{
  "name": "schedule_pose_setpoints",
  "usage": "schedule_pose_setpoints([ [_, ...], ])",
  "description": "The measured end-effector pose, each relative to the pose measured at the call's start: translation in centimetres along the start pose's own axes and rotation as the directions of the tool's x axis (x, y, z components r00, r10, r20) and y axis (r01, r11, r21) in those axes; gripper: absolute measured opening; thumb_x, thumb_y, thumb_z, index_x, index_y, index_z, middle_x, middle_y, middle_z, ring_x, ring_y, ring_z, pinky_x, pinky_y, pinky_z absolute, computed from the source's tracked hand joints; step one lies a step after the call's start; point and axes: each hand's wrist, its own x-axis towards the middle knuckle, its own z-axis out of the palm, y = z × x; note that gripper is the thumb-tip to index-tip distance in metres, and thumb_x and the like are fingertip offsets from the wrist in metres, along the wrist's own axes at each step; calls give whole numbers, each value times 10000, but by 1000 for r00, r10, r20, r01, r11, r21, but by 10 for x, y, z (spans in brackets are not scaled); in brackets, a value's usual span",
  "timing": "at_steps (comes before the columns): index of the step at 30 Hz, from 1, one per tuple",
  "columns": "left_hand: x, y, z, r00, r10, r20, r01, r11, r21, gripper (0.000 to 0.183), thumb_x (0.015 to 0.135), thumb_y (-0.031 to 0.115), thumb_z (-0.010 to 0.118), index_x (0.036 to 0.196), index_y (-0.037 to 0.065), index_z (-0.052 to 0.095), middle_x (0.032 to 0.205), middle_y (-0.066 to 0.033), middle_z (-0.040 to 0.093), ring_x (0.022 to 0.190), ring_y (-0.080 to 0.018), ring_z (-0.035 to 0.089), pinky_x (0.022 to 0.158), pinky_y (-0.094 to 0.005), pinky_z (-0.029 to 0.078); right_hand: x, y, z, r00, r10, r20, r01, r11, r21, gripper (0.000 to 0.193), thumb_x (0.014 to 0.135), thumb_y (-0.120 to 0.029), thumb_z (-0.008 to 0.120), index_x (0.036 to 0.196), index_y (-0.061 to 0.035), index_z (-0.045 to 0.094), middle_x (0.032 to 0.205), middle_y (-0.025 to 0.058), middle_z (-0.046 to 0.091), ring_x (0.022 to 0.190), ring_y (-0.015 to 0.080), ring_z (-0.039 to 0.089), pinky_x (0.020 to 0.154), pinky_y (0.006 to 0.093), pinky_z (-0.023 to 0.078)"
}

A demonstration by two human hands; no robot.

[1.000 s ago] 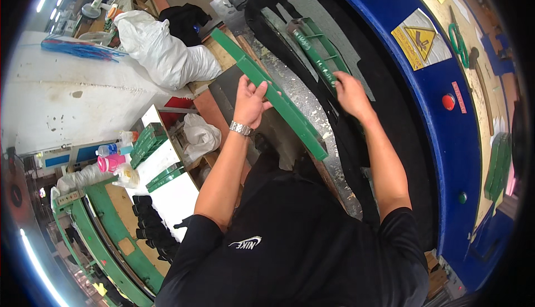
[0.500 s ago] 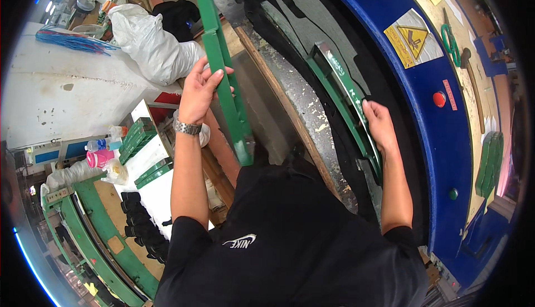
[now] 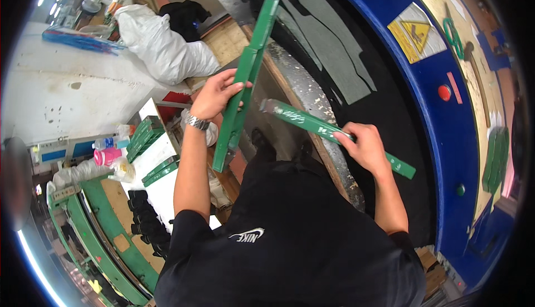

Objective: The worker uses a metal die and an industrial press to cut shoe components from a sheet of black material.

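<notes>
In my left hand (image 3: 214,98) is a long green cutting die (image 3: 259,37), its fingers closed round the middle. The die is held up at a tilt, its top leaning right. My right hand (image 3: 365,144) grips a second green cutting die (image 3: 304,120) with white handwriting on its side. That one slants across the worktable's front edge, its left end out over the floor. Black fabric (image 3: 390,112) lies on the table to the right, and a grey surface (image 3: 334,45) shows through long cut-out openings in it.
A blue machine beam (image 3: 432,117) with buttons and a warning sign curves along the right. More green dies (image 3: 146,137) sit on a white table at left, near stacked black pieces (image 3: 146,220). A white sack (image 3: 161,45) stands at far left. Green scissors (image 3: 452,38) lie beyond the beam.
The right hand has lifted its die off the fabric and brought it left and nearer, turning it crosswise. The left hand's die has swung so its top leans right.
</notes>
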Motion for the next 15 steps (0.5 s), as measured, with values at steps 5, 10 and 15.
schedule_pose_setpoints([
  [5,-17,-9,-8,996,-37,-81,32,997,-67,389,996,89,591,1369,7,522,1092,-44,689,766,-83,627,663,-250,558,16,1,5,973,-187,134,194,980,-45,255,852,-273,745,864,-45,631,783,130,628,770,341,623,673,427,477],
  [10,-27,-21,-14,986,-40,-165,32,998,-54,396,986,113,621,1358,5,539,1038,-29,686,712,-85,638,619,-241,549,28,13,11,873,-391,292,451,876,-173,231,826,-223,727,865,-71,558,829,91,584,859,307,587,752,419,424],
  [15,-37,-22,-20,975,-52,-217,44,998,-41,400,989,92,608,1369,-6,530,1091,-45,683,794,-92,641,657,-258,562,50,32,18,827,-471,306,537,824,-181,220,826,-229,721,849,-86,555,826,76,583,877,284,589,773,401,423],
])
